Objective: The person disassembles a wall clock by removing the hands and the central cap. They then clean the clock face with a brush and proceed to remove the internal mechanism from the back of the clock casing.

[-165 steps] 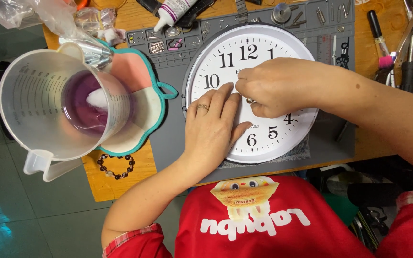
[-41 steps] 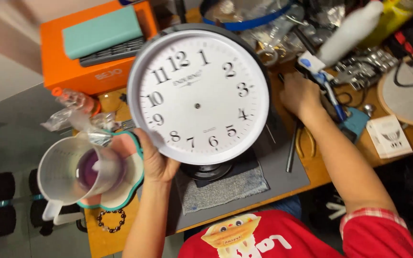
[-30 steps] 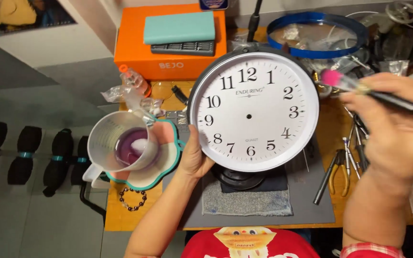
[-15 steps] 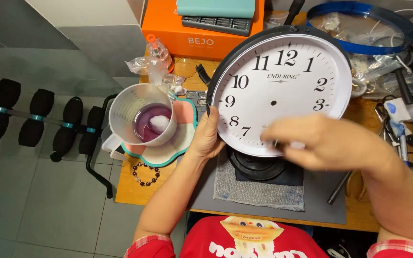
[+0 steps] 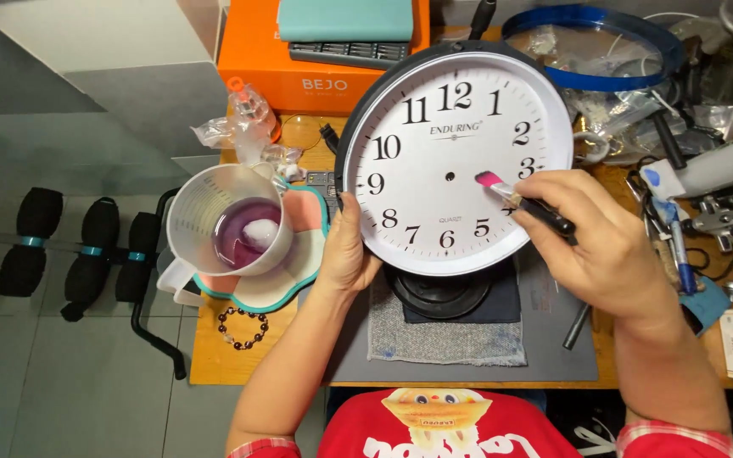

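A round wall clock (image 5: 434, 144) with a white dial, black numerals and a dark rim is tilted up above the desk; it has no hands. My left hand (image 5: 348, 254) grips its lower left rim. My right hand (image 5: 595, 242) holds a small brush (image 5: 523, 202) with a black handle and pink bristles. The pink tip touches the dial just right of the centre hole. Under the clock lie a black round part (image 5: 443, 293), a dark cloth and a grey cloth (image 5: 443, 335) on a grey mat (image 5: 553, 356).
A clear measuring jug (image 5: 222, 229) with purple liquid stands on a teal-rimmed tray (image 5: 286, 284) at the left. A bead bracelet (image 5: 243, 326) lies near the desk's front. An orange box (image 5: 299, 59), a blue ring (image 5: 591, 47), pens and small tools crowd the back and right.
The clock was lifted off the mat and tilted up in my left hand. My right hand fetched the pink-tipped brush from the right and brought it to the dial.
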